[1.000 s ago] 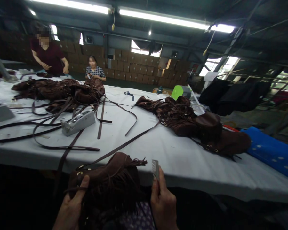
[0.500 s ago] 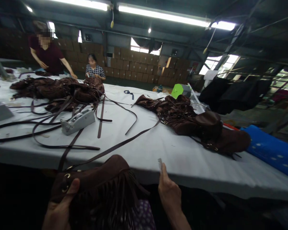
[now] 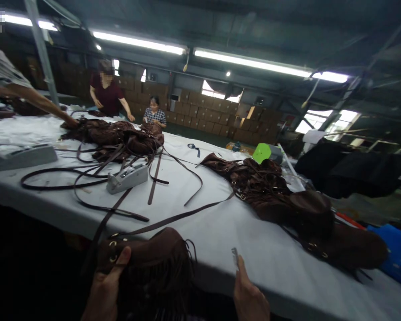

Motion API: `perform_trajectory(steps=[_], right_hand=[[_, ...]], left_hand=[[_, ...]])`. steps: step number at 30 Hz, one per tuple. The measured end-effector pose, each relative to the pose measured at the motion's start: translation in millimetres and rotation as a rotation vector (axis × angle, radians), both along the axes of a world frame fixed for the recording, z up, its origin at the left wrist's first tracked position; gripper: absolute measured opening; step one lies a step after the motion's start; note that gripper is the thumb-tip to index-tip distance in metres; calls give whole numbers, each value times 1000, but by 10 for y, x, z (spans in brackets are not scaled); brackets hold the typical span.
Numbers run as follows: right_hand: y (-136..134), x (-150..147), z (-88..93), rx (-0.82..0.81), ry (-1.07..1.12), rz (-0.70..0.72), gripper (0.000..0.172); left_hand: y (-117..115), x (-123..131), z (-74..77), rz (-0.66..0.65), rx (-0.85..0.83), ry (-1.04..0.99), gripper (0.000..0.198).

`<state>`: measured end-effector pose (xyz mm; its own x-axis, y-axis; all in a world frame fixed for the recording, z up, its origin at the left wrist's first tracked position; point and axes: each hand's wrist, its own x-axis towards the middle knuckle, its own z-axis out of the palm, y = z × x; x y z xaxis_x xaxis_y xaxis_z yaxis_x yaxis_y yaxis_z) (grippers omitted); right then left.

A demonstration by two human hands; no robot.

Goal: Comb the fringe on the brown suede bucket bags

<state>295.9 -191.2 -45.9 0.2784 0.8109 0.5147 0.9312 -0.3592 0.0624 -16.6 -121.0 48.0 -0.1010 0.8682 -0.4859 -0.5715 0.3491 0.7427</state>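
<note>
My left hand grips a dark brown fringed bag at its left end, thumb on top beside two gold-coloured rings. The bag is tilted at the table's front edge, and its fringe hangs down on the right. A long brown strap runs from it towards the right-hand pile. To the right of the bag, apart from it, my right hand is closed around a thin greyish tool with a notched tip. Its lower part is hidden in my fingers, so I cannot tell its kind.
On the white-covered table lie two piles of brown bags, one at left, one at right. Grey tape dispensers stand at left among loose straps. A co-worker's arm reaches into the left pile; two people are behind.
The view has swung left and tilted up, so the scene sits further right and lower. A co-worker's arm has appeared at the left. Both my hands keep their holds.
</note>
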Motion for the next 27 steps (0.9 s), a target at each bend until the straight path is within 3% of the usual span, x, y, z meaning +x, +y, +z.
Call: perform_trajectory(steps=[2, 4, 7, 9, 11, 13, 15, 17, 20, 23, 27], right_hand=[[-4, -131, 54, 111, 9, 99, 54], [71, -460, 43, 150, -11, 250, 55], [268, -860, -53, -11, -30, 390, 62], [372, -826, -99, -232, -1, 277, 67], [401, -577, -91, -393, 76, 98, 67], [359, -306, -24, -412, 160, -8, 60], [288, -213, 73, -325, 198, -12, 52], [237, -380, 140, -194, 189, 36, 49], [268, -895, 97, -66, 144, 185, 49], [386, -1169, -58, -216, 116, 264, 59], [443, -852, -181, -467, 153, 19, 59]], left_hand=[[21, 75, 12, 11, 24, -51, 42], [36, 158, -12, 43, 62, -97, 42], [49, 179, -114, 82, 131, -145, 46], [60, 90, -179, 97, 127, -150, 49], [76, -43, -208, 128, 78, -107, 49], [94, -151, -204, 146, 58, -70, 49], [110, -183, -192, 133, 89, -70, 48], [121, -139, -194, 126, 100, -98, 45], [131, -47, -226, 145, 29, -156, 42], [142, -81, -259, 163, 81, -209, 43], [176, -314, -286, 242, 53, -146, 38]])
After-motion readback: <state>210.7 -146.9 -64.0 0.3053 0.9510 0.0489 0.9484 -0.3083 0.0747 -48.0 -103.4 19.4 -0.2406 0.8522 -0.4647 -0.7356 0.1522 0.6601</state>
